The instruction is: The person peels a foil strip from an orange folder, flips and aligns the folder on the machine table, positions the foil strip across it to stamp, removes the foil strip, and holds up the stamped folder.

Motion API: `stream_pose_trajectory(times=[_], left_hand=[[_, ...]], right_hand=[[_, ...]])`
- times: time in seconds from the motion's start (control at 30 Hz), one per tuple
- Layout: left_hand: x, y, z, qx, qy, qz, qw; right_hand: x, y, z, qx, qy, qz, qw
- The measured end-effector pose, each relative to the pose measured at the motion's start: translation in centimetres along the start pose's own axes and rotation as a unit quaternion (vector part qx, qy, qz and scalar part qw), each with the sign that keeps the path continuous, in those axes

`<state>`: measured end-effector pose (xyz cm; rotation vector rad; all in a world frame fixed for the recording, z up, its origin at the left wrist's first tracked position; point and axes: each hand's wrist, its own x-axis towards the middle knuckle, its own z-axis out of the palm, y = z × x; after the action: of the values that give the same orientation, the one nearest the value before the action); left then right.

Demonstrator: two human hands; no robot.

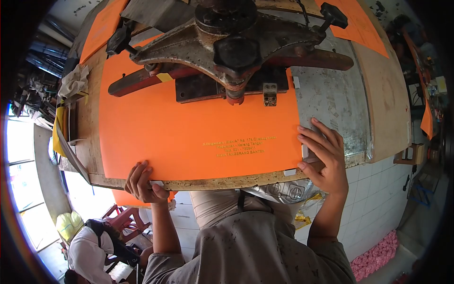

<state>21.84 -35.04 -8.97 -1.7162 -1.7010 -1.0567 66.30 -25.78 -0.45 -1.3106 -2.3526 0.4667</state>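
A large orange sheet [156, 123] lies flat on the worktable, with several lines of gold lettering near its front right part. The dark metal head of a press [203, 52] stands over the sheet's far part and hides some of it. At the sheet's front left corner, my left hand [144, 183] has its fingers curled together over the table edge; what they grip, if anything, is unclear. My right hand [324, 156] rests at the sheet's right edge with its fingers apart, the fingertips touching the sheet and the grey metal plate [340, 99].
More orange sheets lie at the back left [100, 33] and back right [362, 28]. Black knobs [335, 15] stick out from the press. A brown board [388, 90] is on the right. Another person [90, 248] is at the lower left, below the table.
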Motion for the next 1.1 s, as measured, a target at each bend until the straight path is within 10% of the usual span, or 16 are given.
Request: stream_pose_trajectory(times=[1.1], left_hand=[[0.71,0.44,-0.37,0.017,-0.027,0.004,0.999]], right_hand=[[0.00,-0.13,-0.13,0.013,0.001,-0.012,1.000]])
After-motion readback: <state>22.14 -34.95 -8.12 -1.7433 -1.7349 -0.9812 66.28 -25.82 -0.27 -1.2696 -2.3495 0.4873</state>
